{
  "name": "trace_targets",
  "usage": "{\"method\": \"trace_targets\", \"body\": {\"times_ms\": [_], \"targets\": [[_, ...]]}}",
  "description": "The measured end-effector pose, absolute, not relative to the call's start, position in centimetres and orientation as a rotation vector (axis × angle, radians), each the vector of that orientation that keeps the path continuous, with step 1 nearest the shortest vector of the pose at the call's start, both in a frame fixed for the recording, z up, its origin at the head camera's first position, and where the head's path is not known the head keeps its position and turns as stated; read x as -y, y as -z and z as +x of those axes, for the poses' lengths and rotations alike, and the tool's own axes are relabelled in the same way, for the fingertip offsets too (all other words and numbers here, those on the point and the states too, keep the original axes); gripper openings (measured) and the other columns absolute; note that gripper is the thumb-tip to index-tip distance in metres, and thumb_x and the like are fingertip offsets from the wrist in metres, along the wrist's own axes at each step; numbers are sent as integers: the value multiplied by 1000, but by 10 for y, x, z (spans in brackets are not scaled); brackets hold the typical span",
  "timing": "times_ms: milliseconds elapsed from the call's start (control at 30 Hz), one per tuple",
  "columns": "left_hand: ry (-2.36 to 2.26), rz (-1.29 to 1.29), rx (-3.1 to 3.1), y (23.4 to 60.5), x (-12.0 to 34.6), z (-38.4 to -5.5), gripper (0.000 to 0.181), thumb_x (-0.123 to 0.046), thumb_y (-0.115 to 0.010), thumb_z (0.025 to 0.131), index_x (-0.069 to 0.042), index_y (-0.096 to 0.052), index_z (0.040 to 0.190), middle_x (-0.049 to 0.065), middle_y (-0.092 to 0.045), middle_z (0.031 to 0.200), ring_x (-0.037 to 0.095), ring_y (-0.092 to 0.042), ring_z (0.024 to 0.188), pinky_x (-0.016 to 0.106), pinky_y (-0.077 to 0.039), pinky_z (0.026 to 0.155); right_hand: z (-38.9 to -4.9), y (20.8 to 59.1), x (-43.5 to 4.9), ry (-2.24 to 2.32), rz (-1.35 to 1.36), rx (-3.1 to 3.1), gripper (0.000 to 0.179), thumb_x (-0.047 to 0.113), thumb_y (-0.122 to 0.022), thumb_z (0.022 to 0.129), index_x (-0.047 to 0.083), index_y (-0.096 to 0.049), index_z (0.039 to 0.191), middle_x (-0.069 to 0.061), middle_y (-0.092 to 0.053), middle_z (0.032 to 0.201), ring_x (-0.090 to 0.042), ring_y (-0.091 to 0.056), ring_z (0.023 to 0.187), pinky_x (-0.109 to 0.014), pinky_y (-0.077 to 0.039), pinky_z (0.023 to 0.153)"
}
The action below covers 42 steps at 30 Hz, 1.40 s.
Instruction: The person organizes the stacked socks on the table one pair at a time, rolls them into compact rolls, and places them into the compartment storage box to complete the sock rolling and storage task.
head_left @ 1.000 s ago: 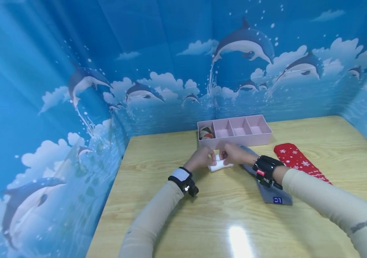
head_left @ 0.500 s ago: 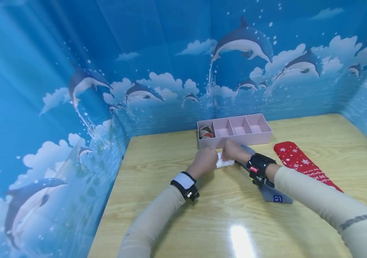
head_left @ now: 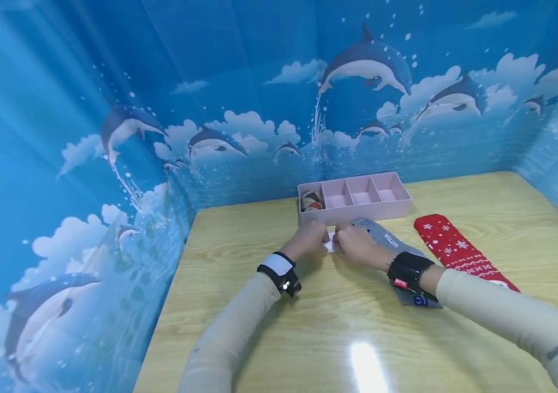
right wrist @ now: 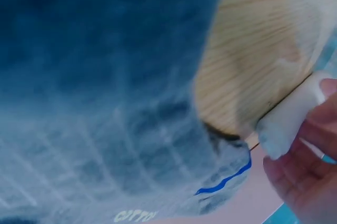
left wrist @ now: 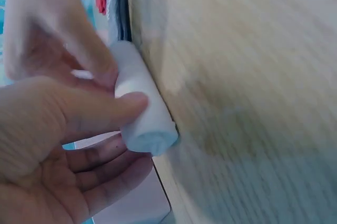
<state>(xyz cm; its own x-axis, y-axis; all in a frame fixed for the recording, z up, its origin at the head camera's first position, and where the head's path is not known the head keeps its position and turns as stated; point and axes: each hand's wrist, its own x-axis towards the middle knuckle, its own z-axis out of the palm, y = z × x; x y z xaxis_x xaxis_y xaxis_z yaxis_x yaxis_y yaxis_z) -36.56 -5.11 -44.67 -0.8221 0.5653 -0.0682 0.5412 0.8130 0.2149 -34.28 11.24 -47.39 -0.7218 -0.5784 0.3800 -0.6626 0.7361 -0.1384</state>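
In the head view a small white rolled sock (head_left: 330,242) lies between my two hands, just in front of the pink box. The left wrist view shows it as a tight white cylinder (left wrist: 139,97) low over the wooden table. My left hand (head_left: 310,239) pinches its near end, thumb on top and fingers beneath. My right hand (head_left: 359,245) grips the other end with thumb and fingers curled. Under the right forearm a grey sock (head_left: 396,243) marked COTTON lies flat, partly hidden by the wrist strap. It fills much of the right wrist view.
The pink box (head_left: 379,210) with several compartments stands at the table's back; its leftmost compartment holds a rolled patterned sock (head_left: 311,201). A red sock (head_left: 460,248) with white snowflakes lies flat at the right. A dolphin-printed curtain (head_left: 239,164) borders the table (head_left: 259,229) behind and to the left.
My hands have closed in over the white sock, so less of it shows. The right hand has tilted and shifted, uncovering more of the grey sock's upper part.
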Motion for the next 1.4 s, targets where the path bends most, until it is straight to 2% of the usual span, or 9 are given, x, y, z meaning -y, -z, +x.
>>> {"method": "trace_targets", "body": {"times_ms": [167,267,367,533,767,967,1100,1267,1400], "targets": [[-384,856,-2851,446,53,-371,8,2,-75,82,-6,-78,84,-3,-68,72,6,-49,64,15,-38,60,-348,472,-119,-546,1095,2663,11,7,-74,82,3,-72,73,-15,-65,102,-20,-57,80,-33,-49,62],[-422,856,-2841,446,52,-373,10,4,-74,83,-5,-79,84,0,-71,73,8,-51,64,16,-39,60,-352,470,-122,-619,1123,2682,14,9,-83,79,-3,-76,80,-20,-62,110,-24,-55,88,-37,-50,70],[-411,849,-2852,447,50,-375,11,4,-73,83,-5,-78,86,1,-71,77,9,-51,67,17,-39,60,-356,466,-122,-649,1156,2689,14,5,-87,74,-3,-76,78,-14,-64,90,-18,-51,78,-32,-47,66],[-338,808,-2923,446,52,-374,9,-2,-74,86,-8,-74,93,0,-69,84,10,-53,72,19,-39,62,-368,463,-116,-714,1183,2740,15,-10,-76,70,2,-68,65,3,-57,60,-8,-42,60,-23,-38,56],[-205,764,-2983,448,52,-363,14,-20,-74,91,-12,-69,80,0,-69,85,13,-59,77,27,-45,58,-383,458,-110,-857,1164,2760,30,-18,-73,59,0,-63,80,-10,-60,77,-17,-53,69,-26,-44,61],[-186,751,-2970,450,48,-365,15,-24,-80,88,-11,-74,88,0,-70,86,11,-57,74,24,-44,61,-389,448,-106,-998,1086,2901,25,-20,-71,60,-4,-57,72,-5,-50,68,-13,-45,63,-23,-40,56],[-211,769,-2987,454,46,-374,11,-20,-77,90,-9,-75,86,0,-73,84,10,-60,72,22,-45,62,-386,449,-106,-987,1024,2872,23,-19,-73,61,-4,-59,70,-8,-54,70,-15,-48,64,-24,-41,58],[-367,778,-2967,456,48,-381,24,-12,-74,91,-8,-65,69,-4,-57,62,8,-49,59,20,-35,54,-373,464,-107,-670,1031,2685,23,-20,-64,65,3,-62,61,-15,-67,88,-26,-62,78,-30,-49,62],[-545,748,-2904,456,50,-384,34,-6,-71,91,-10,-55,62,-7,-39,55,6,-37,52,19,-27,51,-364,470,-110,-528,1021,2634,17,-13,-71,72,3,-71,70,-15,-68,93,-27,-64,83,-35,-53,66]]}}
